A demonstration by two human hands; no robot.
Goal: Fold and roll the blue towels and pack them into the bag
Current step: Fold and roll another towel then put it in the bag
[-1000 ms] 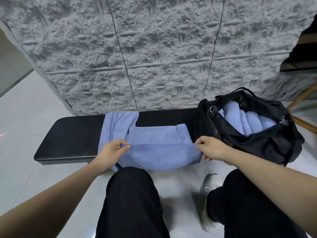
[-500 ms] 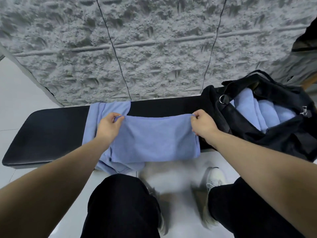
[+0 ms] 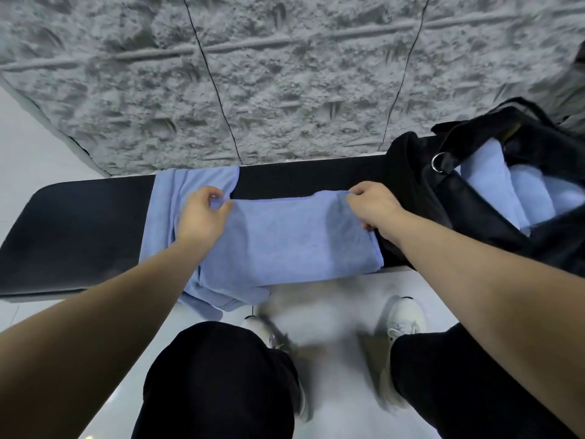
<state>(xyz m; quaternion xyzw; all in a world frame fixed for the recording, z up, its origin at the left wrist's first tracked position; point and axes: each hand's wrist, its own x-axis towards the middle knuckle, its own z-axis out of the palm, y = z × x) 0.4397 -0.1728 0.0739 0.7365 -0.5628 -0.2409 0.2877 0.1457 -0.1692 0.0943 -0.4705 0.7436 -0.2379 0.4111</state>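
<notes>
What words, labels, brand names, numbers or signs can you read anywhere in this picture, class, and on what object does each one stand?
None can be read.
Folded blue towel held by both hands: plain cloth, no label showing.
Black bag: no logo or tag visible; its metal ring is unmarked.
Black bench, grey textured wall and white shoes: no writing.

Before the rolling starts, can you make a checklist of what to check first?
1. Left hand pinches the far-left corner of the folded towel: ok.
2. Right hand pinches the far-right corner: ok.
3. Far edge pulled straight: ok.
4. Towel fully on the bench: not ok, the near-left part hangs off.
5. Bag open: ok.
6. Room beside the rolled towels inside: cannot tell.
</notes>
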